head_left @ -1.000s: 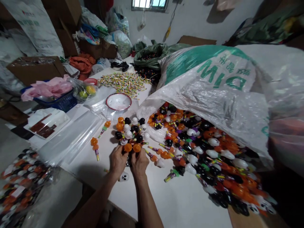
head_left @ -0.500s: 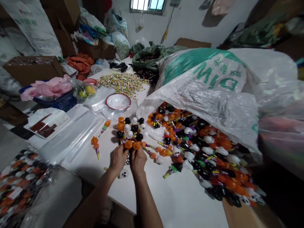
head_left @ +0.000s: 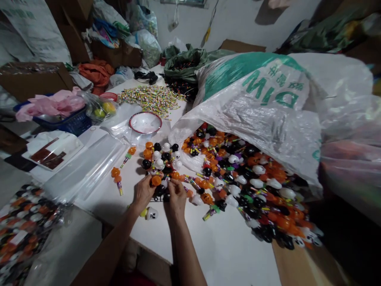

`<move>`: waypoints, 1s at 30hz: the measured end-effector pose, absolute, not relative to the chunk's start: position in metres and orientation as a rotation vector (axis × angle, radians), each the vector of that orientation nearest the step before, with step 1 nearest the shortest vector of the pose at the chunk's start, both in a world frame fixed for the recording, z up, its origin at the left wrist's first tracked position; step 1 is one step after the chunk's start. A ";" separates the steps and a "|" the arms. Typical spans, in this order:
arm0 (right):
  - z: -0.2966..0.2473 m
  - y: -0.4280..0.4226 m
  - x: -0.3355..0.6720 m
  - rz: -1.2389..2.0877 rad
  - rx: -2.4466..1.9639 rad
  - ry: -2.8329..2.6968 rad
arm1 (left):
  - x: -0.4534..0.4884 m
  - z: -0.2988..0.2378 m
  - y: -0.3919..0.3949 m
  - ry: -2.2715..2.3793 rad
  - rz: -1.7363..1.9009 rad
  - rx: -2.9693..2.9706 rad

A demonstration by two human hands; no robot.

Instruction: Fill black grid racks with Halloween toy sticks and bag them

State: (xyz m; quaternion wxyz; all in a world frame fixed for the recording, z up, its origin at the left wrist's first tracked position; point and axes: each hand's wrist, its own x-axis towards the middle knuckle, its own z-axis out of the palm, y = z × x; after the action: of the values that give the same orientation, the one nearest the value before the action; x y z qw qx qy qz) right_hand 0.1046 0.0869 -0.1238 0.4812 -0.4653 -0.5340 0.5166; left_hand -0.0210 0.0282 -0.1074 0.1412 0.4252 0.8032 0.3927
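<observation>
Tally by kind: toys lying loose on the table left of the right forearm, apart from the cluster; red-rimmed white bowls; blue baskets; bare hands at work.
Orange-topped toys: 2
White-faced toy: 1
Red-rimmed white bowl: 1
Blue basket: 1
Bare hands, left hand and right hand: 2
Total: 7

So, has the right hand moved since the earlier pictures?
Yes: judged against the bowl, the right hand is slightly farther right.
</observation>
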 end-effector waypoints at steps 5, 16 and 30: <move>-0.116 0.073 0.109 1.071 -1.083 -1.740 | -0.021 -0.110 0.023 2.311 1.207 1.350; -0.083 0.100 0.121 0.444 -1.026 -2.595 | -0.026 -0.110 0.021 2.319 1.133 1.372; -0.087 0.094 0.118 0.305 -0.970 -2.741 | -0.027 -0.115 0.024 2.347 1.107 1.397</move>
State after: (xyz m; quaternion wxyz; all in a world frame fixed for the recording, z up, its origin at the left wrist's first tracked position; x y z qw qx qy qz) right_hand 0.1180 0.0935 -0.0867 0.1086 -0.3299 -0.9320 0.1038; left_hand -0.0268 0.0239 -0.1148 0.0971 0.4717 0.7926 0.3739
